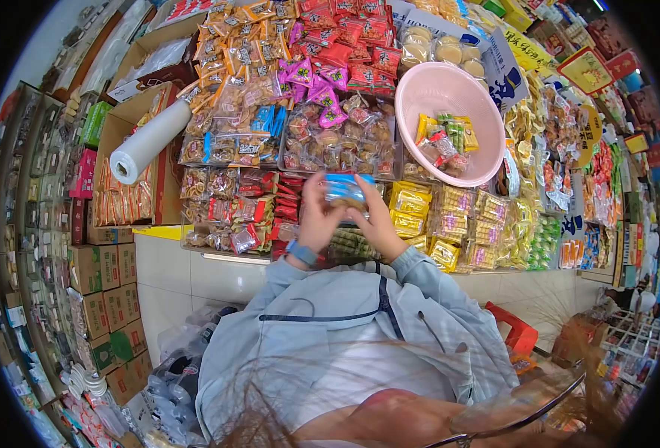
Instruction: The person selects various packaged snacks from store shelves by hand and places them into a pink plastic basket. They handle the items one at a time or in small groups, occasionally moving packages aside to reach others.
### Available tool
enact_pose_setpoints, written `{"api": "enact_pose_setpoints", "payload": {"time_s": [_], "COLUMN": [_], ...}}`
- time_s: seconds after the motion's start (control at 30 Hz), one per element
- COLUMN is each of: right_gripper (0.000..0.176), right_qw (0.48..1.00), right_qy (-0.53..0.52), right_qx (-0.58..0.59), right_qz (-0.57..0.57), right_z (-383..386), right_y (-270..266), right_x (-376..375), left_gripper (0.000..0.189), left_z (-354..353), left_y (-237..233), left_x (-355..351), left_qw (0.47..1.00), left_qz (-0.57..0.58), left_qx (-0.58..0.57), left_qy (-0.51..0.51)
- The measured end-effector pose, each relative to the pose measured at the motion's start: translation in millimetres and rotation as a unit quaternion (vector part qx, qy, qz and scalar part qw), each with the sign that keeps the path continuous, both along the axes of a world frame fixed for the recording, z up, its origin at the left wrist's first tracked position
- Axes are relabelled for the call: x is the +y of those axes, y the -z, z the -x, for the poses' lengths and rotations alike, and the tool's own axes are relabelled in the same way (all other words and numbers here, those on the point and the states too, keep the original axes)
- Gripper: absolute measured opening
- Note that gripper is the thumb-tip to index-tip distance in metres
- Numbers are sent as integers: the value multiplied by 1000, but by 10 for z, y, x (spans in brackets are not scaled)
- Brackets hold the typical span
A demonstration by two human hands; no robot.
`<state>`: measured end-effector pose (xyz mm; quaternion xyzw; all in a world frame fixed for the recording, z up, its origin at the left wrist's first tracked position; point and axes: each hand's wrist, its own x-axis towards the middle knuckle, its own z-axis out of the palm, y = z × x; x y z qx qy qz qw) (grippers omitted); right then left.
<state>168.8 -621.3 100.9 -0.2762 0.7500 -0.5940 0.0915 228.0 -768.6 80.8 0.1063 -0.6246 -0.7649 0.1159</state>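
Note:
A small blue-and-clear snack packet [347, 189] is held up between both hands, in front of the snack display. My left hand [318, 218], with a blue watch band at the wrist, closes on the packet's left side. The fingers of my right hand [376, 224] grip its right side. Just beyond, to the right, a pink basin [412, 97] rests tilted on the goods, with yellow, green and red packets [445, 142] inside. Behind the hands lie clear bags of brown snacks [337, 142]; yellow packets [410, 205] are right of my right hand.
A roll of clear plastic bags [150, 142] juts out at the left beside an open carton [121, 127]. Red packets [352, 33] and orange packets [240, 37] fill the back. Stacked cartons [109, 299] stand lower left, and a red stool [513, 328] lower right.

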Motion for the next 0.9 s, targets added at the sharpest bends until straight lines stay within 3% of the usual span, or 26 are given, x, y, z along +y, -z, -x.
{"api": "enact_pose_setpoints", "payload": {"time_s": [0.1, 0.17, 0.2, 0.23, 0.3, 0.37, 0.4, 0.47, 0.57, 0.6, 0.7, 0.73, 0.9], "right_gripper": [57, 56, 55, 53, 55, 59, 61, 63, 61, 58, 61, 62, 70], "right_qw": [998, 990, 988, 978, 930, 914, 920, 905, 774, 784, 730, 749, 734], "right_qy": [35, 72, 137, 202, 347, 373, 352, 299, 355, 368, 380, 385, 426], "right_qx": [34, 103, 41, -22, 122, 160, 155, 143, 81, 97, 97, 67, 59], "right_qz": [-35, -66, -56, -45, -6, 20, -77, -267, -517, -490, -560, -535, -526], "right_z": [194, 419, 537, 673, 1025, 1311, 1477, 1747, 1444, 1534, 1484, 1489, 1428], "right_y": [-5, 58, -66, -232, -364, -409, -268, 154, -31, 227, 156, 130, 15], "right_x": [109, 337, 461, 584, 797, 1065, 1271, 1582, 1288, 1403, 1343, 1335, 1255], "left_gripper": [84, 81, 79, 74, 66, 62, 63, 68, 71, 72, 72, 76, 84], "left_z": [22, 48, 42, 25, -53, -205, -287, -487, -662, -717, -744, -706, -556], "left_y": [79, 88, 94, 42, 302, 504, 958, 667, 855, 1042, 1281, 1173, 972], "left_x": [154, -6, -127, -267, -710, -1176, -1542, -1777, -2001, -2126, -2351, -2325, -2328], "left_qw": [998, 997, 995, 989, 944, 882, 848, 735, 632, 624, 707, 713, 736], "left_qz": [15, 69, 95, 134, 264, 358, 399, 499, 558, 571, 482, 446, 374], "left_qx": [18, 20, 18, -2, -3, -91, -84, -307, -386, -389, -385, -415, -410], "left_qy": [51, 13, -8, -68, -197, -293, -338, -340, -375, -365, -347, -347, -388]}}
